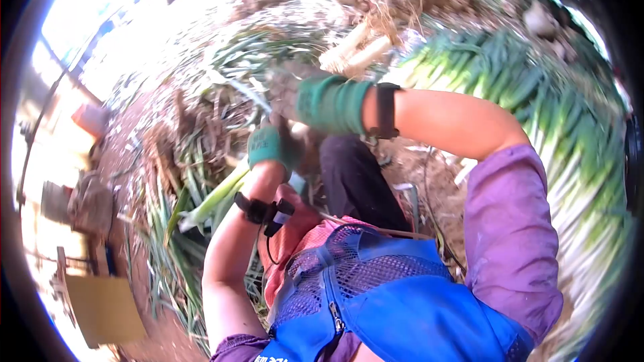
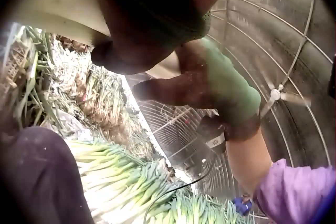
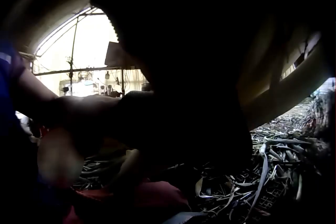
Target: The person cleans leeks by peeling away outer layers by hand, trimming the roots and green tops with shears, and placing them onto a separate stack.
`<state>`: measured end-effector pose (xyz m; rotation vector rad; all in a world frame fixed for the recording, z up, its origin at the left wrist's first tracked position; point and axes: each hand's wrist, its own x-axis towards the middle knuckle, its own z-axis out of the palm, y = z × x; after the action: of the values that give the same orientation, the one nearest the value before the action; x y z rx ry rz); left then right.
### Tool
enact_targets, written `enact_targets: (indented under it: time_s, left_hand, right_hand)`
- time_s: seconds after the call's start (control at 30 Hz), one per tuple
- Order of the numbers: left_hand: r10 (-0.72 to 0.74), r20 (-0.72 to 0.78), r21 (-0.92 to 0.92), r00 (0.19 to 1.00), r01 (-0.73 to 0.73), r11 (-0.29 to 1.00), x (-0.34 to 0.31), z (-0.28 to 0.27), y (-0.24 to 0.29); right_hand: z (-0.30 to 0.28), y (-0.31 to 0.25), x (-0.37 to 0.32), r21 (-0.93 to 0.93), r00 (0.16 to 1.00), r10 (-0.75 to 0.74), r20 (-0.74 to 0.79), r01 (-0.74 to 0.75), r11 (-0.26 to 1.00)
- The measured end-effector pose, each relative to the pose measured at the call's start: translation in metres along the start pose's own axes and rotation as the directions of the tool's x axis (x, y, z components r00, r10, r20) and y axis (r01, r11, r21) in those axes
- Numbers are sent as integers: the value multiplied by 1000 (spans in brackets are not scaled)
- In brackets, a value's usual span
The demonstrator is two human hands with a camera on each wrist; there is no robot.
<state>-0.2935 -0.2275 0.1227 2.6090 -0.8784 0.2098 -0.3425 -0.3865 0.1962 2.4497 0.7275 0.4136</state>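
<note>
Both hands wear green gloves with dark palms and work close together in front of the knees. My left hand point(image 1: 275, 144) grips a leek point(image 1: 218, 194), whose pale end points down to the left in the head view. A thin leaf point(image 1: 245, 92) slants up and left from between the hands. My right hand point(image 1: 305, 97), blurred, is just above the left, its fingers curled at the leek. In the left wrist view the right hand point(image 2: 202, 79) has thumb and fingers about a pale piece point(image 2: 165, 69). The right wrist view is mostly dark, with a pale curved band point(image 3: 286, 95) beside the hand's silhouette.
A broad row of cleaned leeks point(image 1: 503, 74) lies along the right. Several thick white stalks point(image 1: 355, 50) with roots lie ahead. Loose leaves and trimmings point(image 1: 181, 228) pile up on the left. A yellowish panel point(image 1: 104, 308) stands at lower left, and a fan point(image 2: 275, 95) shows overhead.
</note>
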Motion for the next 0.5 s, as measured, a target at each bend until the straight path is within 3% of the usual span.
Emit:
enact_targets:
  time_s: [0.03, 0.13, 0.17, 0.2, 0.27, 0.37, 0.47, 0.5]
  left_hand:
    - [102, -27, -46, 994, -103, 994, 0, 14, 3]
    - [134, 137, -43, 981, -129, 991, -2, 19, 21]
    - [182, 155, -77, 971, -172, 982, -2, 33, 12]
    - [144, 213, -82, 966, -129, 988, -4, 32, 19]
    - [123, 351, 6, 928, -134, 991, -8, 50, 21]
    - [170, 507, 27, 845, -213, 977, -22, 92, 18]
    - [197, 573, 6, 796, -244, 970, -26, 96, 20]
    - [203, 589, -11, 782, -244, 970, -26, 86, 22]
  right_hand:
    - [17, -1, -17, 77, 999, 17, -44, -14, 997]
    - [-20, 5, -53, 363, 991, 35, 133, -81, 928]
    - [-8, 4, -68, 428, 990, 138, 34, -140, 893]
    - [-2, 3, -90, 413, 975, 216, -55, -175, 894]
    - [10, 0, -123, 359, 937, 302, 175, -347, 866]
    - [74, -31, -176, 443, 940, 322, 116, -339, 830]
    - [86, -54, -201, 490, 884, 320, 341, -458, 742]
    - [94, -56, -207, 459, 896, 357, 263, -442, 771]
